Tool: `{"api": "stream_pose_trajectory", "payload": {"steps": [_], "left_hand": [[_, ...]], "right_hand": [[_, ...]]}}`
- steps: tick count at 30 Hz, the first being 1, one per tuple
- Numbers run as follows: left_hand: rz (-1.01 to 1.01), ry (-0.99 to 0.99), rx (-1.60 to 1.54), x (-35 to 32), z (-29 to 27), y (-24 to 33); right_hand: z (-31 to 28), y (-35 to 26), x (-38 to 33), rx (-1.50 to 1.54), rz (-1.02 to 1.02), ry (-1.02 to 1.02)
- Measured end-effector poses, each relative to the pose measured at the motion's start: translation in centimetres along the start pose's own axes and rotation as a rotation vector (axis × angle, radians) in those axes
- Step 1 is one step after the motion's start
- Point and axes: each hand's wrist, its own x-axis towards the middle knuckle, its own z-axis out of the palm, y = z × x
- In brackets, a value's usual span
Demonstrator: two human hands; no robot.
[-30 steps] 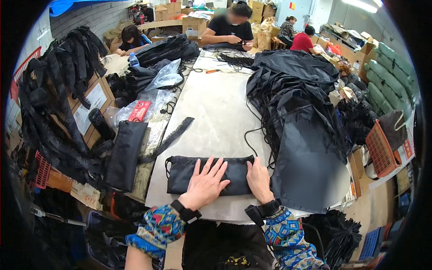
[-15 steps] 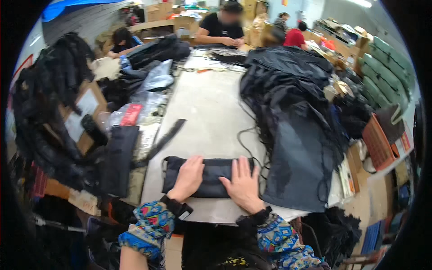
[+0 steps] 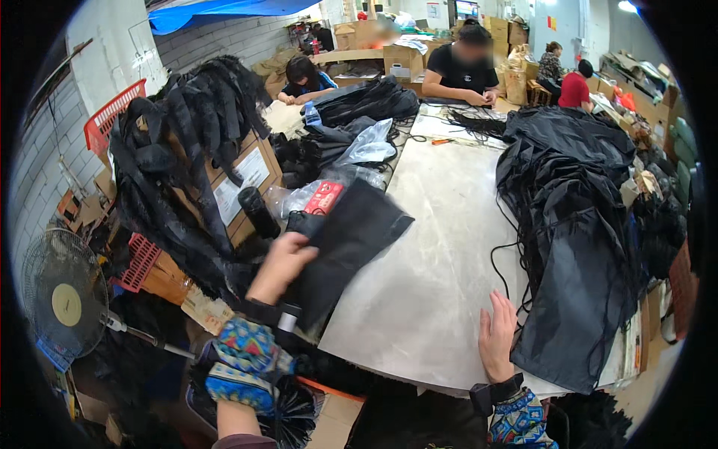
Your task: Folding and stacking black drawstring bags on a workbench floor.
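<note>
My left hand (image 3: pixel 283 263) grips a flat black fabric pouch (image 3: pixel 351 236) and holds it over the left edge of the grey table (image 3: pixel 441 247), above other black pieces stacked there. My right hand (image 3: pixel 497 335) lies flat and open on the table near its front edge, fingers apart, holding nothing. Just to its right lies a pile of black drawstring bags (image 3: pixel 576 217) with loose cords trailing onto the table.
Black straps (image 3: pixel 179 157) hang over cardboard boxes at the left, by a red basket (image 3: pixel 112 120) and a fan (image 3: pixel 63 299). Plastic-wrapped goods and a red packet (image 3: pixel 323 196) lie at the table's left. Several people work at the far end.
Both hands were pressing the black pouch flat at the table's front. My left hand has now carried it off to the left; my right hand stays on the table.
</note>
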Motion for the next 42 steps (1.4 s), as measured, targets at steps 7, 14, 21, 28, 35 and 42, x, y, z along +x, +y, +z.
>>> {"api": "stream_pose_trajectory", "payload": {"steps": [7,14,21,28,35,42], "left_hand": [[-0.373,0.186,0.007,4.4,-5.4,-14.0],[-0.168,0.552,0.597,3.2,-1.4,-12.5],[0.098,0.415,0.97,0.6,-1.4,-5.3],[0.598,-0.077,0.691,-1.5,7.2,2.1],[0.675,-0.322,0.346,-3.9,24.0,9.7],[0.422,-0.494,0.325,0.1,29.7,6.8]], "right_hand": [[0.5,0.8,-0.5,0.015,0.017,-0.037],[-0.9,0.2,-0.8,0.014,-0.035,-0.012],[-6.5,2.0,1.6,-0.561,0.111,0.023],[-7.4,4.3,-3.1,-0.58,0.059,-0.268],[-9.6,1.3,-0.4,0.195,0.064,-0.347],[-3.3,3.8,2.6,0.1,-0.136,-0.528]]}}
